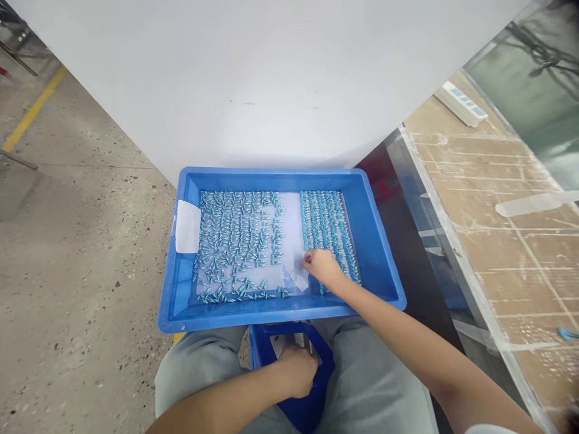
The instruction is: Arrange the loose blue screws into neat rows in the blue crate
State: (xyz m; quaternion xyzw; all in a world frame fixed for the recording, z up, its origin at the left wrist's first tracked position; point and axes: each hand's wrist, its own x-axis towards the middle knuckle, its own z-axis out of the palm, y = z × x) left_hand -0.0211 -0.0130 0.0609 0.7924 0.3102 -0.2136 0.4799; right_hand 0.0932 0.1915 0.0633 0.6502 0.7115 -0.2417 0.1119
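Note:
A shallow blue plastic tray [280, 314] holds many small light-blue and silvery parts that look like screws or pins. On the left side, the small parts [235, 232] lie in loose rows, more scattered toward the near edge. On the right side, the upright rows of parts [321, 220] stand close together. Over the bare strip between them, my right hand [324, 267] pinches with thumb and finger; what is in the pinch is too small to make out. My left hand [297, 369] is curled at the opening of a dark blue bin [312, 398] between my knees, its fingertips mostly hidden.
A white label [187, 227] is on the tray's left rim. Behind the tray rises a white panel [271, 72]. At right, a cardboard-covered bench [511, 211] carries a white strip-shaped piece [461, 103]. Speckled floor [90, 271] lies at left.

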